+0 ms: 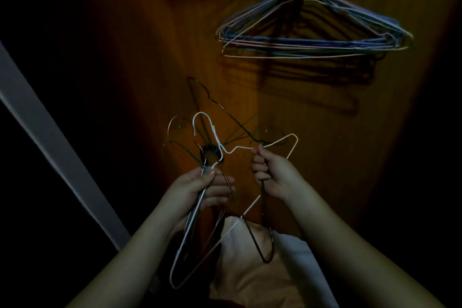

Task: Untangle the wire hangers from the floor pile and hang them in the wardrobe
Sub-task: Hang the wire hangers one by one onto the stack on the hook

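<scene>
Both hands grip a tangled bunch of wire hangers (220,157) before the wardrobe's wooden wall (140,57) — left hand (200,187) holding several wires, right hand (272,172) clenching one — below hung hangers (312,32).

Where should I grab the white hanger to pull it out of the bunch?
Probably by the twisted neck just under its hook, reaching in from above. On the white hanger that part sticks up clear of the dark hangers crossing it, while the left hand and right hand already hold its shoulders with other wires.
</scene>
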